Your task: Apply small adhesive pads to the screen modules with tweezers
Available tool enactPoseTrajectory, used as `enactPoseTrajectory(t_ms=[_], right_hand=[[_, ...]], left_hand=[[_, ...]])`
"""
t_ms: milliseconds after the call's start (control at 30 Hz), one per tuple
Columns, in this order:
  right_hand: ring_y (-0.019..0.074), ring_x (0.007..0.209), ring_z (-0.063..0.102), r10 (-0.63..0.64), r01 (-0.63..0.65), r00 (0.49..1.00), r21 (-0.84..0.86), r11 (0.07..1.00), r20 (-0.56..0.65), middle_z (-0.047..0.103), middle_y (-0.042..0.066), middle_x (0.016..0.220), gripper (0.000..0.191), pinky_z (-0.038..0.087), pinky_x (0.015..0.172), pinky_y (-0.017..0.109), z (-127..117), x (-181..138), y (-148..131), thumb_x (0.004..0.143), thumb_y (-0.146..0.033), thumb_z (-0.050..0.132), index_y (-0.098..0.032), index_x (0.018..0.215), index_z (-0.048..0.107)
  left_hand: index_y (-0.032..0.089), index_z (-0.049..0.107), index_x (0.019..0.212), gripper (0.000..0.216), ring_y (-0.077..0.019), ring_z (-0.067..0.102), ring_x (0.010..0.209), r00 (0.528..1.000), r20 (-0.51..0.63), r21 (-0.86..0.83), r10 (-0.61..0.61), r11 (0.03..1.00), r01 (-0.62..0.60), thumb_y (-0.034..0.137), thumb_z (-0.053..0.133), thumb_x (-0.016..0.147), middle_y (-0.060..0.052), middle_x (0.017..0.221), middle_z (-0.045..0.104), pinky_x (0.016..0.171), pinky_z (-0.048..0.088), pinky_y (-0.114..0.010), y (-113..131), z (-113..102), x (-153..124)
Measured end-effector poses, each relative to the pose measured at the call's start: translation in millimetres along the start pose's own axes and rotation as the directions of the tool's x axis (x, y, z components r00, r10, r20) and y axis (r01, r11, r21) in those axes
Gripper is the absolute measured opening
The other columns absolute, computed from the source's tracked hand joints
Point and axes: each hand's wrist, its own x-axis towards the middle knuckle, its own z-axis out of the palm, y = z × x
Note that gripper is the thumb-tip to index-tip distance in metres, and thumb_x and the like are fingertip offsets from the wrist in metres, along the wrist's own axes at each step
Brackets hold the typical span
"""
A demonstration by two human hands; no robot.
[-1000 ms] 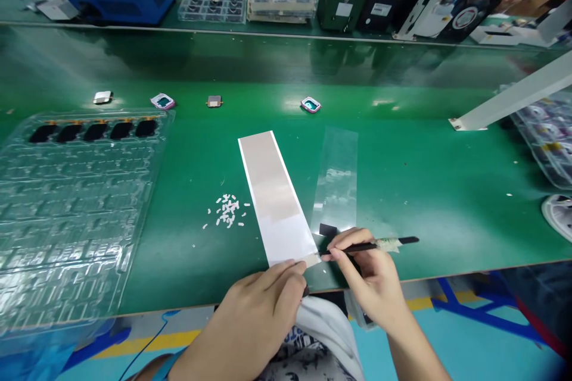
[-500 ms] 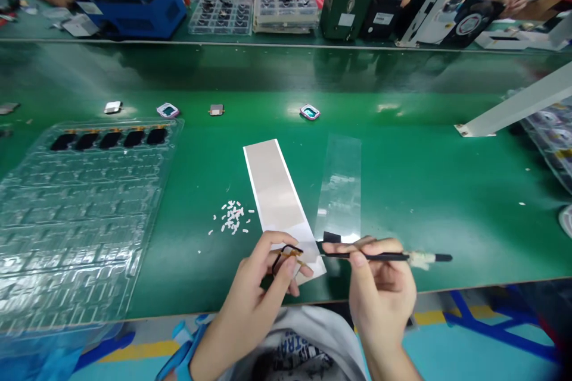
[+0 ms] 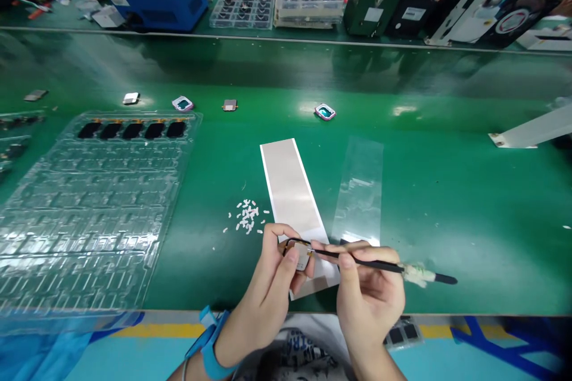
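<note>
This is an electronics assembly workshop, shown by a long glossy green anti-static workbench (image 3: 415,202), a clear plastic blister tray (image 3: 89,220) with small black components, stacked parts trays (image 3: 308,3) on a farther bench, and a blue benchtop machine (image 3: 156,6).

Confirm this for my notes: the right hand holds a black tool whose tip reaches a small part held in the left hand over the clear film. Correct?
No: the head view shows the small part, in the left hand, over the white strip, not the clear film. The rest stands.
</note>
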Motion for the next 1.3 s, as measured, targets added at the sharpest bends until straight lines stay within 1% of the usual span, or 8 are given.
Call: enactPoseTrajectory(t_ms=[233,533,700,800,933,1033,1133,1300], right_hand=[[0.0190,0.075,0.075,-0.020,0.020,1.000,-0.073,0.997,-0.002,0.062,0.001,0.084,0.012,0.065,0.061,0.029,1,0,-1,0.093,-0.016,0.060,-0.025,0.093,0.053],[0.0188,0.074,0.075,-0.046,0.045,0.999,-0.074,0.996,-0.007,0.062,0.000,0.081,0.013,0.062,0.056,0.027,2,1,-4,0.093,-0.014,0.061,-0.025,0.092,0.054],[0.0188,0.074,0.074,-0.053,0.052,0.999,-0.092,0.994,-0.010,0.063,0.000,0.080,0.014,0.063,0.057,0.028,4,2,-4,0.092,-0.014,0.061,-0.025,0.091,0.053],[0.0193,0.075,0.075,-0.054,0.054,0.999,-0.079,0.995,-0.003,0.064,0.001,0.081,0.014,0.064,0.059,0.029,3,2,-4,0.093,-0.013,0.060,-0.025,0.092,0.053],[0.0189,0.076,0.075,-0.019,0.019,1.000,-0.056,0.998,0.001,0.064,0.001,0.084,0.013,0.064,0.058,0.028,3,2,-4,0.094,-0.014,0.059,-0.026,0.094,0.055],[0.0184,0.075,0.075,-0.004,0.004,1.000,-0.073,0.997,-0.001,0.066,0.001,0.082,0.011,0.063,0.056,0.027,2,2,-4,0.094,-0.016,0.059,-0.026,0.093,0.054],[0.0169,0.074,0.074,0.008,-0.008,1.000,-0.075,0.997,-0.006,0.067,0.001,0.082,0.011,0.062,0.055,0.024,1,2,-4,0.094,-0.017,0.060,-0.026,0.093,0.055],[0.0163,0.075,0.074,0.056,-0.056,0.998,-0.027,0.998,-0.004,0.067,0.000,0.083,0.011,0.062,0.056,0.024,-1,2,-3,0.094,-0.016,0.060,-0.026,0.094,0.056]], left_hand=[[0.024,0.040,0.110,0.015,-0.0079,0.042,0.060,1.000,-0.011,0.015,0.004,1.000,-0.004,0.038,0.033,0.108,0.003,0.078,0.055,0.058,0.039,-0.020,1,1,0],[0.024,0.041,0.110,0.015,-0.0082,0.043,0.060,1.000,-0.024,0.027,0.004,1.000,-0.003,0.038,0.035,0.107,0.002,0.078,0.056,0.058,0.039,-0.019,-1,2,0],[0.026,0.040,0.108,0.014,-0.0083,0.043,0.059,0.999,-0.038,0.030,-0.008,1.000,0.009,0.039,0.036,0.107,0.003,0.078,0.056,0.056,0.040,-0.018,0,4,0],[0.026,0.040,0.108,0.011,-0.0074,0.044,0.059,0.999,-0.032,0.032,0.018,0.999,-0.017,0.037,0.036,0.107,0.003,0.081,0.056,0.056,0.041,-0.018,0,4,0],[0.027,0.039,0.110,0.010,-0.0077,0.045,0.060,0.998,-0.028,0.056,0.058,0.997,-0.056,0.036,0.038,0.106,0.003,0.082,0.054,0.057,0.041,-0.017,-4,3,0],[0.027,0.038,0.111,0.009,-0.0094,0.051,0.066,0.998,-0.011,0.089,0.063,0.994,-0.062,0.035,0.037,0.107,0.001,0.086,0.057,0.057,0.042,-0.019,-7,1,-2],[0.027,0.036,0.113,0.010,-0.0119,0.058,0.079,0.997,0.011,0.129,0.081,0.988,-0.082,0.035,0.036,0.107,-0.002,0.092,0.059,0.058,0.041,-0.020,-9,0,-3],[0.026,0.034,0.115,0.010,-0.0151,0.060,0.089,0.993,0.034,0.172,0.112,0.978,-0.116,0.033,0.035,0.108,-0.004,0.093,0.059,0.058,0.040,-0.023,-10,-1,-3]])
